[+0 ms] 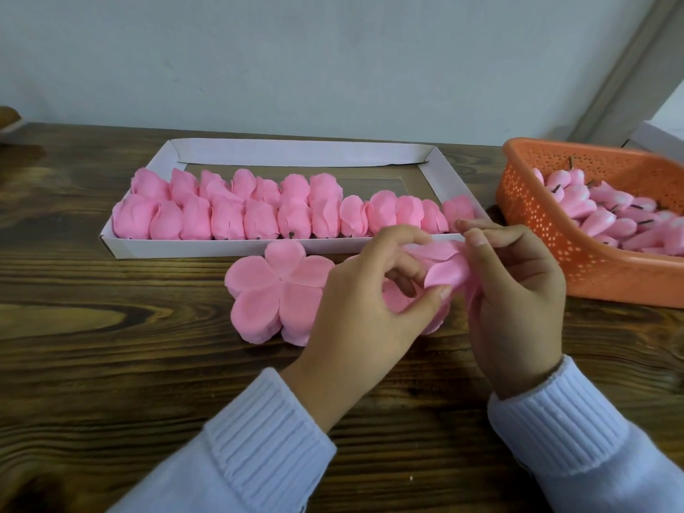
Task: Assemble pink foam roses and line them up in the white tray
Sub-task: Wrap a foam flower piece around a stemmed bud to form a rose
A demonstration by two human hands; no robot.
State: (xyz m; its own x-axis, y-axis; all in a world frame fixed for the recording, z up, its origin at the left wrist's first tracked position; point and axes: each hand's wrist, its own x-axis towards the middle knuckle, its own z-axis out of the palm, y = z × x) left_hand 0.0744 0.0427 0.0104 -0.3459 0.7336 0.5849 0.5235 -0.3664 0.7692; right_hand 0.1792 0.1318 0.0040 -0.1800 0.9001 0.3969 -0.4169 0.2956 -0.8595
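Note:
A white tray (299, 151) lies on the wooden table and holds two rows of finished pink foam roses (229, 212). In front of it sits a stack of flat pink petal sheets (274, 294). My left hand (366, 305) and my right hand (514, 290) meet over a second, mostly hidden petal stack. Both pinch a pink petal sheet (446, 270) between thumb and fingers, just above the table near the tray's front right corner. What lies inside that sheet is hidden.
An orange perforated basket (592, 261) at the right holds several pink rose buds (607, 216) with dark stems. A grey wall rises behind the table. The edge of a white box (662, 137) shows behind the basket.

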